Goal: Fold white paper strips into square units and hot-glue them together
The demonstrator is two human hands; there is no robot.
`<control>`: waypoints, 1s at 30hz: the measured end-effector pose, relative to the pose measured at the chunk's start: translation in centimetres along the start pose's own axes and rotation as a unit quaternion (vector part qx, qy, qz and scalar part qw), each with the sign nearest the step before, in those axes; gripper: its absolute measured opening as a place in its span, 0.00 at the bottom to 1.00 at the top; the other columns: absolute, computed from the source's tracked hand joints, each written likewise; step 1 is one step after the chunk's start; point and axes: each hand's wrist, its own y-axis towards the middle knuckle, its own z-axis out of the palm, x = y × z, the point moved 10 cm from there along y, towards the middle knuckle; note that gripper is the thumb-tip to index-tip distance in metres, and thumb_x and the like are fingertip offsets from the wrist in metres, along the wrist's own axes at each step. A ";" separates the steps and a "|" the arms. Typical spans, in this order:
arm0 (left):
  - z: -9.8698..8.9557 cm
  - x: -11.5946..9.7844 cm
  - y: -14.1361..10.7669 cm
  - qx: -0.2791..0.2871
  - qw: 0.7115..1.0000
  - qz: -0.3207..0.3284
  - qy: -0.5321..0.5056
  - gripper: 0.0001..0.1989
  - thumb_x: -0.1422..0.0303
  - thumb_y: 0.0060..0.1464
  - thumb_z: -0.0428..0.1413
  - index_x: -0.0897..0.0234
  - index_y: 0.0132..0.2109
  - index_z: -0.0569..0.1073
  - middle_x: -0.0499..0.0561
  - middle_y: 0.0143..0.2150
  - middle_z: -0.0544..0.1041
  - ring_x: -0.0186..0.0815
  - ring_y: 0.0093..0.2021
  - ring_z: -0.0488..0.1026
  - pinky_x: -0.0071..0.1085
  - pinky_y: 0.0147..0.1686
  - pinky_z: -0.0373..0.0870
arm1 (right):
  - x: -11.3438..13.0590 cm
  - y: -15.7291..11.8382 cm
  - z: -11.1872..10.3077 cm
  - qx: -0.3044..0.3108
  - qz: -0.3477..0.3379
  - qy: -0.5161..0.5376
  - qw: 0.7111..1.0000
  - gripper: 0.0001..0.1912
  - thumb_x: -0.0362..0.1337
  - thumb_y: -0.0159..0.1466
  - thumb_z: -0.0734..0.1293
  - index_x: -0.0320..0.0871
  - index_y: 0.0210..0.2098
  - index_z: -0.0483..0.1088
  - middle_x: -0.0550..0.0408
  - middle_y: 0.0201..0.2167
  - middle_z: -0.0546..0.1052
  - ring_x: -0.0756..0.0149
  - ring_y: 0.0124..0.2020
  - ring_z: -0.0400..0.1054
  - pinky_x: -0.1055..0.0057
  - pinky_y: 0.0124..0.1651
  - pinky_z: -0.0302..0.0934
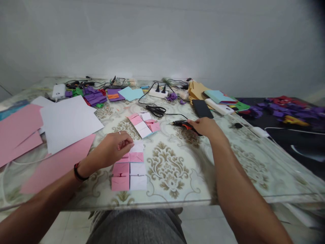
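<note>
My left hand [118,145] is closed, thumb and fingertips pinched together at the top end of a pink and white folded paper piece [138,168] lying on the table. The fingers hide part of its upper left. In my right hand [203,126] is a black glue gun [184,124] with an orange trigger, its metal tip pointing left just above the table. A second pink and white folded paper piece [142,129] lies beyond the first, between the two hands. Black-handled scissors [156,110] rest just behind it.
Large white sheets [71,122] and pink sheets [19,130] spread across the left. Purple folded papers [93,96] lie behind them. A white power strip [157,93] with plugged cords stands at the back. Right of it are a dark phone [202,108] and a white power bank [219,106].
</note>
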 end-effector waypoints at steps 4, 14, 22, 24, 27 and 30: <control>0.0 -0.2 -0.1 -0.007 1.000 0.017 -0.014 0.06 0.70 0.63 0.58 0.64 0.37 0.77 0.46 0.30 0.76 0.30 0.29 0.71 0.27 0.32 0.65 | 4.4 -3.2 -2.2 -0.095 -0.090 0.021 0.991 0.16 0.43 0.70 0.65 0.37 0.39 0.79 0.35 0.41 0.83 0.45 0.47 0.77 0.59 0.46 0.66; -0.6 -1.9 -0.7 -0.035 0.992 0.105 -0.052 0.04 0.72 0.64 0.59 0.65 0.38 0.78 0.47 0.30 0.75 0.30 0.30 0.69 0.27 0.33 0.65 | 19.1 -19.8 1.8 0.066 -0.525 0.205 0.824 0.04 0.35 0.69 0.72 0.41 0.42 0.78 0.52 0.38 0.81 0.64 0.38 0.75 0.69 0.43 0.66; -0.7 -1.8 -0.4 -0.034 0.994 0.100 -0.028 0.07 0.72 0.65 0.57 0.65 0.37 0.77 0.47 0.29 0.76 0.31 0.30 0.70 0.28 0.34 0.65 | 18.7 -19.1 4.2 0.128 -0.505 0.203 0.829 0.02 0.30 0.65 0.75 0.42 0.36 0.78 0.56 0.33 0.81 0.67 0.34 0.74 0.72 0.40 0.63; -1.3 -0.8 -0.2 -0.058 0.997 0.055 -0.007 0.08 0.72 0.64 0.56 0.65 0.35 0.76 0.47 0.29 0.77 0.31 0.30 0.71 0.28 0.34 0.65 | 18.5 -18.9 4.7 0.139 -0.499 0.201 0.832 0.02 0.31 0.66 0.74 0.42 0.35 0.78 0.56 0.33 0.81 0.67 0.34 0.73 0.72 0.39 0.63; -1.8 0.7 -0.1 -0.081 0.997 0.000 0.010 0.09 0.72 0.63 0.55 0.65 0.34 0.77 0.49 0.31 0.80 0.33 0.30 0.73 0.29 0.33 0.64 | 18.3 -18.9 5.0 0.151 -0.496 0.201 0.831 0.03 0.32 0.66 0.74 0.42 0.35 0.78 0.56 0.32 0.80 0.68 0.32 0.72 0.72 0.38 0.62; -1.6 1.1 -0.1 -0.080 0.997 -0.011 0.013 0.09 0.72 0.63 0.55 0.65 0.34 0.78 0.49 0.31 0.80 0.33 0.30 0.73 0.29 0.32 0.64 | 18.2 -19.3 5.4 0.164 -0.497 0.191 0.831 0.03 0.33 0.67 0.73 0.42 0.35 0.78 0.55 0.33 0.80 0.67 0.32 0.72 0.72 0.38 0.63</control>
